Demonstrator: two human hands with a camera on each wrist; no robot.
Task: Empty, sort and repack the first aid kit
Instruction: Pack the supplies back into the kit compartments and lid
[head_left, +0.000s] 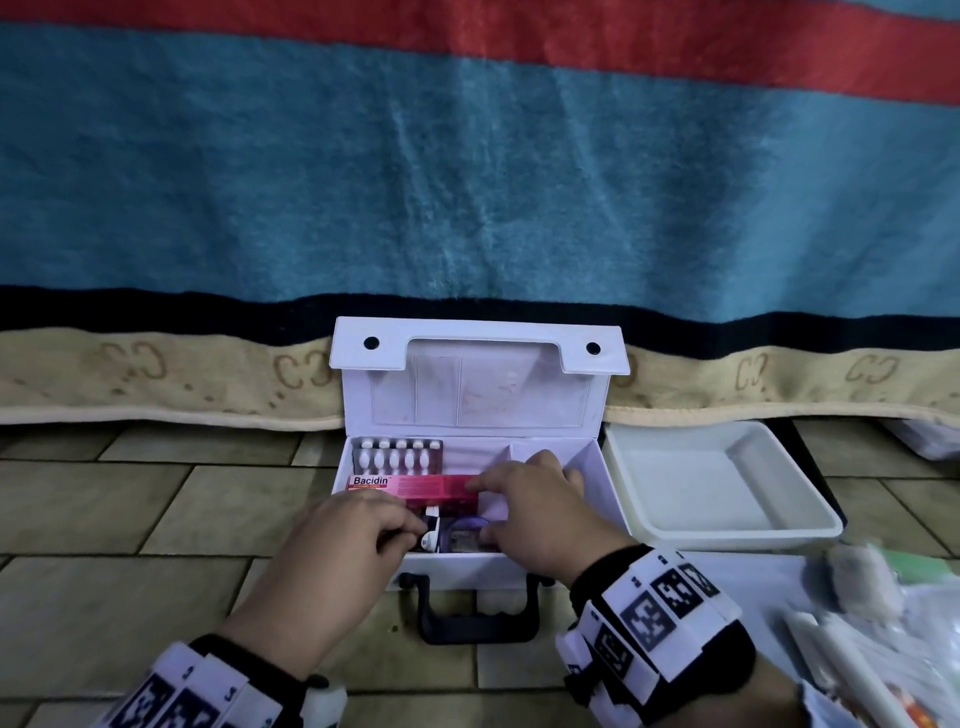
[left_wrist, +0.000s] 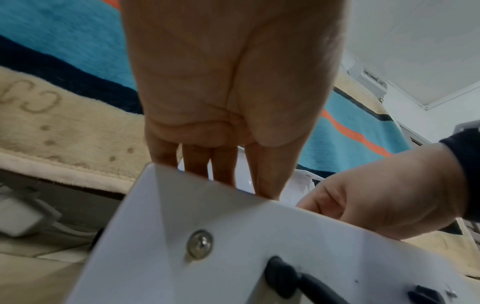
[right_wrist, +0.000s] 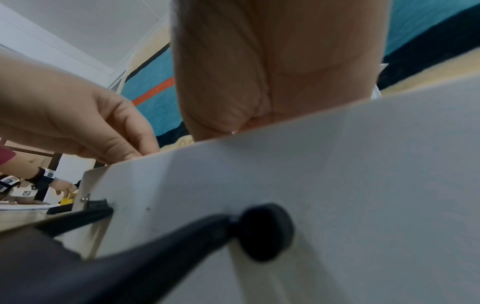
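Now both hands dig in the kit (head_left: 597, 467): right hand (head_left: 540, 514) pinches the pink box (head_left: 415, 487) at twelve o'clock, left hand (head_left: 348, 540) grips a small bottle (head_left: 432, 535) at six; probably packing, so next tuck them in snugly.

Left hand (left_wrist: 228, 86): fingers reach down behind the white case (left_wrist: 259, 257) wall, tips hidden.
Right hand (left_wrist: 384, 197): just beside, fingers curled inside case.
Blanket (left_wrist: 64, 51): beyond both.

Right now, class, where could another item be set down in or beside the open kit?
Free: the white tray right of the first aid kit, and the kit's right compartments. Crowded: its left, with the blister pack, Bacidin box and both hands.
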